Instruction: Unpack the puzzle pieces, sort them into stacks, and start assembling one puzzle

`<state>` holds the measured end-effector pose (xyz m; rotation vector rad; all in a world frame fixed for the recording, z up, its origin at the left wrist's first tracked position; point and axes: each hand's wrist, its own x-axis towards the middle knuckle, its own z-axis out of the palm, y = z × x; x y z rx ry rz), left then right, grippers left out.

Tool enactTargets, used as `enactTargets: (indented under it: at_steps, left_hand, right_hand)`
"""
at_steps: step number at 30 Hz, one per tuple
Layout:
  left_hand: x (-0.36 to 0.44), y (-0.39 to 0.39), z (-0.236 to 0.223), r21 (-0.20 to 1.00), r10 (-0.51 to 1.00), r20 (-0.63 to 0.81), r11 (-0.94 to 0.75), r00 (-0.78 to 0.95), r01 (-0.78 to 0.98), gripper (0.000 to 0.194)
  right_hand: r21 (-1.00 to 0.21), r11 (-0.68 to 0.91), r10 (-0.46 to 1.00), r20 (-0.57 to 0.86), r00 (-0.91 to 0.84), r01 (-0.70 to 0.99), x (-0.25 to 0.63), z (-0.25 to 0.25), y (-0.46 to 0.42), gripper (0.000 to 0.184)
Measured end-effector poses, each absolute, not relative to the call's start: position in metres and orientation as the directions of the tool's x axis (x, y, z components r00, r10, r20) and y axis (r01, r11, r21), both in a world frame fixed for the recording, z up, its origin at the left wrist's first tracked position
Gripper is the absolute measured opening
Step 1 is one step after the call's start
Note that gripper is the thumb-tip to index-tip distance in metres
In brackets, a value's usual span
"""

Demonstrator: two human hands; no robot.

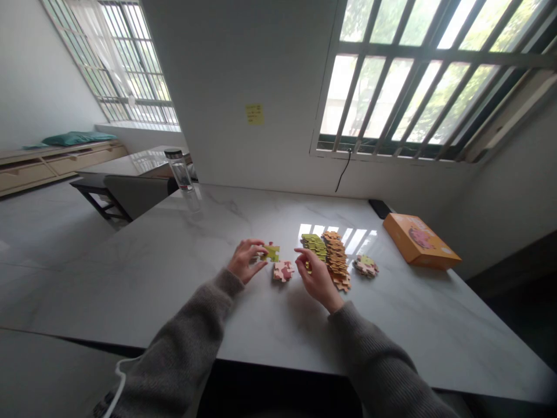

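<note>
My left hand (247, 260) is closed around a green jigsaw puzzle piece (272, 253), gripping it at its left edge with the fingertips. Just in front of that piece lies a small stack of pink and dark red puzzle pieces (284, 271). To the right of this stack is my right hand (317, 280), its index finger and thumb apart with nothing visible between them. Behind and beside the right hand runs an overlapping row of green puzzle pieces (314, 245), partly hidden by it. A longer row of orange-brown puzzle pieces (336, 255) adjoins it on the right.
Further right sits a small pile of mixed puzzle pieces (366, 266). An orange box (418, 241) and a black flat object (379, 209) lie at the back right of the marble-patterned table (278, 331). A clear bottle (179, 171) stands at the back left corner.
</note>
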<state>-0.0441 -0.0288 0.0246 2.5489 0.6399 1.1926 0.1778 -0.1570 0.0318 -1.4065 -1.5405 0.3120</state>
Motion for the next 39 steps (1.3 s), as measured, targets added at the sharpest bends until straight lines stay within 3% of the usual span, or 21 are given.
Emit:
enactTargets:
  at_steps: [5, 12, 19, 24, 31, 36, 39]
  left_hand:
    - [-0.072, 0.007, 0.017, 0.438, 0.657, 0.587, -0.749, 0.472, 0.497, 0.012]
    - [-0.078, 0.017, 0.004, 0.444, 0.783, 0.452, -0.613, 0.428, 0.653, 0.017]
    - [-0.08, 0.017, 0.005, 0.43, 0.791, 0.401, -0.608, 0.463, 0.667, 0.017]
    - [-0.081, 0.017, 0.009, 0.426, 0.763, 0.447, -0.64, 0.467, 0.639, 0.012]
    - [-0.082, 0.015, 0.021, 0.415, 0.627, 0.613, -0.773, 0.48, 0.479, 0.02]
    - [-0.068, -0.007, 0.033, 0.481, 0.576, 0.682, -0.817, 0.45, 0.318, 0.025]
    - [-0.048, -0.029, 0.036, 0.471, 0.5, 0.733, -0.862, 0.461, 0.185, 0.028]
  right_hand:
    - [-0.454, 0.353, 0.853, 0.515, -0.083, 0.818, 0.173, 0.028, -0.161, 0.019]
    - [-0.351, 0.346, 0.884, 0.434, -0.177, 0.87, 0.172, 0.027, -0.164, 0.02]
    - [-0.361, 0.346, 0.893, 0.41, -0.186, 0.866, 0.178, 0.023, -0.163, 0.018]
    - [-0.382, 0.333, 0.894, 0.42, -0.159, 0.862, 0.178, 0.021, -0.162, 0.023]
    - [-0.408, 0.305, 0.89, 0.443, -0.106, 0.861, 0.176, 0.023, -0.162, 0.03]
    - [-0.402, 0.341, 0.888, 0.435, -0.15, 0.85, 0.173, 0.027, -0.163, 0.021]
    - [-0.526, 0.316, 0.875, 0.483, -0.029, 0.79, 0.172, 0.031, -0.162, 0.027]
